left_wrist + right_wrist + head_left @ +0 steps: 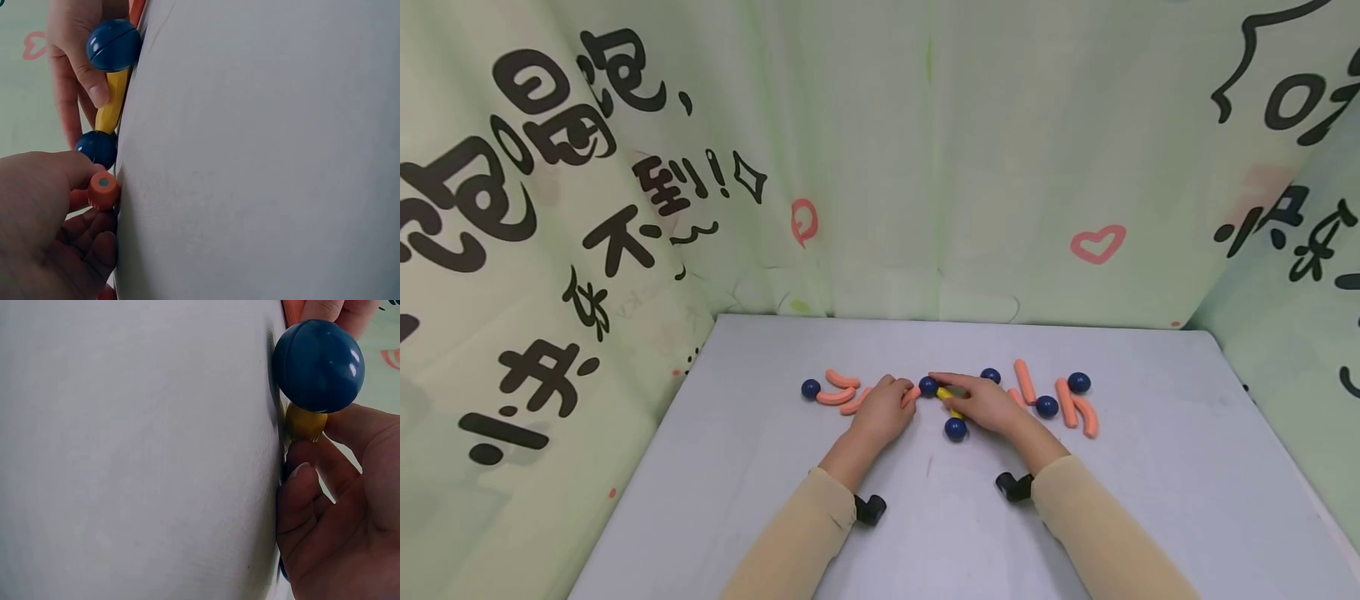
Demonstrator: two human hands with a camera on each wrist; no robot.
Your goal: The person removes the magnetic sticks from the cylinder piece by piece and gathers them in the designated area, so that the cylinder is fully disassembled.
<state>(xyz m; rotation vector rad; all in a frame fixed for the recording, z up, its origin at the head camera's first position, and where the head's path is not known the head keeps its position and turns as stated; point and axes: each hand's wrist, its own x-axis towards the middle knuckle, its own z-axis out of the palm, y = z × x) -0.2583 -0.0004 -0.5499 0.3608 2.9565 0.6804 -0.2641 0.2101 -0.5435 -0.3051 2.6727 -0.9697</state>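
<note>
A yellow rod (111,103) lies on the table between two blue balls, the near ball (955,429) and the far ball (928,386), touching both. My right hand (991,405) holds this rod, thumb on one side and fingers on the other. Between the thumb and fingers of my left hand (882,412) is a curved orange rod (104,190). The rod's end, with a small grey disc in it, shows in the left wrist view. Its far end is close to the far blue ball; whether they touch I cannot tell.
Left of my hands lie several curved orange rods (837,398) and a blue ball (810,389). To the right are straight orange rods (1024,382), a curved one (1086,417) and blue balls (1047,407). A printed curtain (880,167) hangs behind the white table (775,467).
</note>
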